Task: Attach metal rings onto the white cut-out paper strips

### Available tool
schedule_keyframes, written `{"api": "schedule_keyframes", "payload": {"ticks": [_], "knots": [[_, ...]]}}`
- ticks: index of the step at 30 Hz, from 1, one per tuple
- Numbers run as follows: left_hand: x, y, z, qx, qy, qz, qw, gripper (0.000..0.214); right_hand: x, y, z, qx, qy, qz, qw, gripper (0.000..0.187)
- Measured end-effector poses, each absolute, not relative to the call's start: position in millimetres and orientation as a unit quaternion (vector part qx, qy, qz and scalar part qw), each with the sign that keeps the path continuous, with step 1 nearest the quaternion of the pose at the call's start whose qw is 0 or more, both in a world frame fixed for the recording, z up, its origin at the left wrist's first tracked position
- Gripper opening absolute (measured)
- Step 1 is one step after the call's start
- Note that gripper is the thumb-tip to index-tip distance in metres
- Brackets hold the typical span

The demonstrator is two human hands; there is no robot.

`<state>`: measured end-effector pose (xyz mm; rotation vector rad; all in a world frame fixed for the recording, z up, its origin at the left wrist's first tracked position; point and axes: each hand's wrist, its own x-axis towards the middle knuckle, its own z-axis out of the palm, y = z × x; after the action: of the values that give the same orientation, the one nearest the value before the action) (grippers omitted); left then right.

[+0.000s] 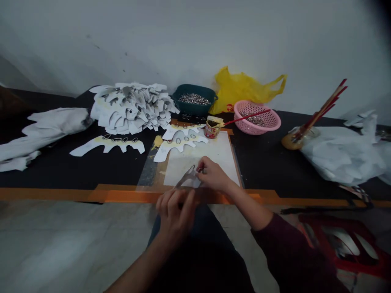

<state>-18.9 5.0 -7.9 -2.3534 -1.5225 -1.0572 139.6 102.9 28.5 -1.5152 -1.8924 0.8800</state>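
White cut piece (190, 179): in both hands, just above the table's near edge, in front of the white sheet (215, 152). Blurred, seen edge-on.

Left hand (176, 208): fingers curled in and clamped on the piece's near side; exact thumb contact hidden. Right hand (214, 176): thumb and index pinched together at the upper edge, at a small metal ring; can't tell if they grip ring, material or both. Another metal ring (192, 167) stands up from the same edge.

Handling, my read: very light, thin, bendy, likely creases or tears at the narrow tabs. Rings: small, hard, smooth, probably slippery. Best hold: broad flat body in the left, ring edge by fingertips in the right. Stay off any yellowish band; looks like adhesive, could be tacky.

Outward: 2 similar ringed pieces (183, 143) overlap the sheet, beside the patterned cup (211, 131) with a red stick (247, 117). 1 more ringed piece (106, 145) lies left, below the big white pile (131, 108). Behind: green bin (195, 109) and pink basket (253, 130), both holding metal bits.
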Motion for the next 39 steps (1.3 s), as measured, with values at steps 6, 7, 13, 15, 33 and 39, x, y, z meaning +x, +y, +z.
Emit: {"api": "schedule_keyframes", "payload": {"ticks": [6, 7, 13, 15, 33, 39], "knots": [[-13.9, -6.6, 3.7, -0.613, -0.561, -0.473, -0.295, 0.027, 133.8, 99.9, 49.3, -0.525, -0.54, 0.517, 0.408, 0.019], [-9.6, 0.4, 6.2, -0.551, -0.559, -0.493, -0.377, 0.029, 129.7, 96.8, 52.3, -0.519, -0.524, 0.531, 0.416, 0.019], [7.3, 45.7, 14.6, -0.302, -0.464, -0.558, -0.619, 0.026, 116.3, 82.1, 56.2, -0.516, -0.497, 0.561, 0.415, 0.023], [6.9, 49.1, 14.6, -0.265, -0.414, -0.556, -0.67, 0.027, 119.7, 81.7, 54.4, -0.504, -0.476, 0.603, 0.395, 0.023], [-6.2, 32.3, 8.7, -0.2, -0.374, -0.574, -0.7, 0.028, 114.9, 76.3, 48.7, -0.498, -0.485, 0.626, 0.354, 0.009], [-9.1, 34.1, 10.3, -0.253, -0.415, -0.58, -0.654, 0.03, 114.1, 75.4, 47.9, -0.476, -0.504, 0.629, 0.352, 0.01]]}}
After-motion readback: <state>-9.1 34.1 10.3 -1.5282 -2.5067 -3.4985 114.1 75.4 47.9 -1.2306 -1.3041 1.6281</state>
